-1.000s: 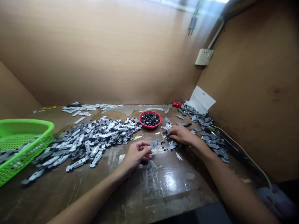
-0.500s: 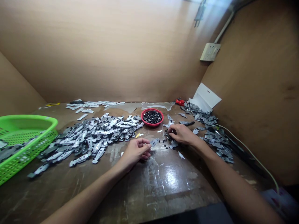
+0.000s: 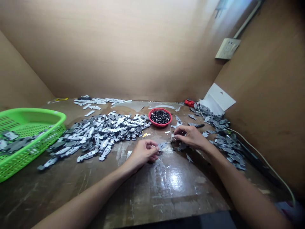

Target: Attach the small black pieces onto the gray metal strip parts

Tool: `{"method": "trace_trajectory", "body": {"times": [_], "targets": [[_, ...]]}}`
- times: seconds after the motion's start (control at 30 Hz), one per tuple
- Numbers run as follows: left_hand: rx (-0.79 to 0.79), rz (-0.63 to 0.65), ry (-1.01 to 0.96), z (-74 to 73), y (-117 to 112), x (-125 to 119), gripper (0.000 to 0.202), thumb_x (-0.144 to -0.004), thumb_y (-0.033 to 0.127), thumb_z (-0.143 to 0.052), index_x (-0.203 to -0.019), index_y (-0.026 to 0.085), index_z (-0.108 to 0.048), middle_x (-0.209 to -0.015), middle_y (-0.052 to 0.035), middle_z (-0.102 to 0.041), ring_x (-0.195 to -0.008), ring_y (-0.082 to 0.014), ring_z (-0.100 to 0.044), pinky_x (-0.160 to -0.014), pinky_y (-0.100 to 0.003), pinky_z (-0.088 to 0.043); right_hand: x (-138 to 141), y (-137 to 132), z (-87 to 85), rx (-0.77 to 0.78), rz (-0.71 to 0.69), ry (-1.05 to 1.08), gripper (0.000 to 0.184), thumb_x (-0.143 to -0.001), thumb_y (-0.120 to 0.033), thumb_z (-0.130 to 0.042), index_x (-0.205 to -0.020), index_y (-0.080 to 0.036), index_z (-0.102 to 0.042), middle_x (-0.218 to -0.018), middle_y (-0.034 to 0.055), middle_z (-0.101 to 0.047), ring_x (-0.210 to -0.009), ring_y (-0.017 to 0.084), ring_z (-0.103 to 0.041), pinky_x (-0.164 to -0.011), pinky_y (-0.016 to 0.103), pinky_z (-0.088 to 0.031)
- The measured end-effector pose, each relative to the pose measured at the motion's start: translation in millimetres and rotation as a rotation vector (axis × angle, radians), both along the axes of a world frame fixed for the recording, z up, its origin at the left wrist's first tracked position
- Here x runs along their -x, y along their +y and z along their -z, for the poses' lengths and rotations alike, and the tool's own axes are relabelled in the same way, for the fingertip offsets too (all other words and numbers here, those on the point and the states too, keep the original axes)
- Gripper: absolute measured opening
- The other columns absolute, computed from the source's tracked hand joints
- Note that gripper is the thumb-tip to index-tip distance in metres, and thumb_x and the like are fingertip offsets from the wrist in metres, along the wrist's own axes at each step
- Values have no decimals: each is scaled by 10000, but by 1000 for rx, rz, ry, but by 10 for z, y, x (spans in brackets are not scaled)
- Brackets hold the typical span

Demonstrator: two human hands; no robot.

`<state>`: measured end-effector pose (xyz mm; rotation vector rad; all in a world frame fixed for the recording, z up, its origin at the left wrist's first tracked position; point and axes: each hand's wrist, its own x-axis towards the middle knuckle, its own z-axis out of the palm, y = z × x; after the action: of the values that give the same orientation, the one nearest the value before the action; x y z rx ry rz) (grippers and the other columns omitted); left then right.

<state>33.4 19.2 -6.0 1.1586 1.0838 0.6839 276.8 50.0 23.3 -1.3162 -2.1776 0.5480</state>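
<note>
My left hand (image 3: 143, 153) rests on the brown worktable (image 3: 166, 190), fingers curled and pinched on a small flat grey metal piece (image 3: 162, 146) that sticks out to the right. Just to its right, my right hand (image 3: 189, 136) lies palm down with its fingertips pinched over a few small dark bits near several loose grey pieces (image 3: 182, 146); what it holds is too small to name. A small red bowl (image 3: 160, 117) full of tiny black parts stands right behind both hands.
A wide heap of grey metal pieces (image 3: 100, 135) spreads left of the hands. A green plastic basket (image 3: 26, 133) holds more at the far left. Another grey heap (image 3: 221, 136), a white cable (image 3: 264, 162) and a white card (image 3: 218, 98) lie along the right wall.
The view has swung left and down a little. My right hand has lifted its fingertips and drawn them into a pinch. My left hand still keeps the grey piece.
</note>
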Motion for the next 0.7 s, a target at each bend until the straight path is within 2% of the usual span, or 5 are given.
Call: {"method": "trace_trajectory", "body": {"times": [0.13,0.2,0.3,0.5,0.7], "targets": [[-17,11,13,-12,-3,0,280,-700,332,-654,-861,129,-548,-652,-35,-626,-512,-109,-590,-477,-208,-461,-184,102,-30,38,179,44,169,-737,-309,-596,-809,-165,-647,-756,26,-654,-677,145,-582,-610,241,-425],[-20,13,23,-26,-8,-3,279,-703,335,-650,-860,128,-546,-641,-33,-623,-508,-110,-590,-471,-203,-455,-245,137,-33,97,191,127,243,-749,-352,-583,-878,-155,-644,-796,40,-657,-694,149,-583,-606,243,-430],[-11,7,15,-44,-18,-10,282,-703,327,-651,-869,127,-543,-636,-31,-624,-498,-105,-586,-467,-200,-450,-235,131,-26,95,152,127,265,-748,-351,-582,-917,-158,-649,-830,42,-657,-720,150,-581,-628,247,-430],[-17,-4,-4,-43,-25,-11,296,-693,334,-662,-867,123,-546,-636,-33,-625,-497,-106,-587,-460,-196,-445,-13,2,20,34,-74,-180,133,-734,-278,-609,-815,-198,-679,-800,26,-644,-740,153,-571,-680,250,-412],[-15,0,-9,-11,-10,-6,303,-692,337,-661,-874,125,-544,-644,-37,-627,-499,-108,-588,-458,-202,-450,63,-13,77,-45,-110,-280,102,-745,-244,-602,-801,-196,-672,-812,40,-634,-771,161,-559,-692,254,-402]]}}
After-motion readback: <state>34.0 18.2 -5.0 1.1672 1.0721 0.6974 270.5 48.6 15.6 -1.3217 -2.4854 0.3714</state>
